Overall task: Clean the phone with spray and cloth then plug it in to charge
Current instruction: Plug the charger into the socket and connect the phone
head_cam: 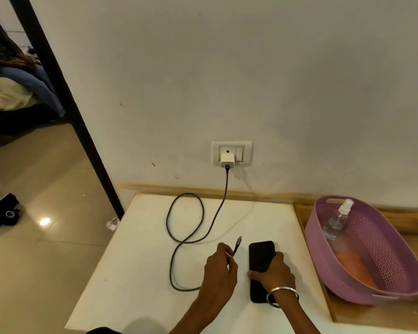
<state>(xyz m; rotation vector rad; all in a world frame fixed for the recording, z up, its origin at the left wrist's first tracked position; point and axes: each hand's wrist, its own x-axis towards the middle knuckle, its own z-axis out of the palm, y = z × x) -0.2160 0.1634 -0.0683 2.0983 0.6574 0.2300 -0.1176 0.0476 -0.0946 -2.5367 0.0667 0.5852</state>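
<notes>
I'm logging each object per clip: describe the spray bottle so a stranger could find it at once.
Start at the purple perforated plastic basket on the wooden surface, right of the white table. At its far end a small clear plastic spray bottle with a white nozzle leans on the wall. Unlike the orange cloth beside it, it is transparent and rigid.

You are in home, likely bedroom corner: plain white wall (275,68) with socket plate (232,153), glossy tiled floor (46,189), bed (7,97) with cream bedding beyond dark doorframe (65,97), small white desk (143,273), purple plastic basket (372,261).
</notes>
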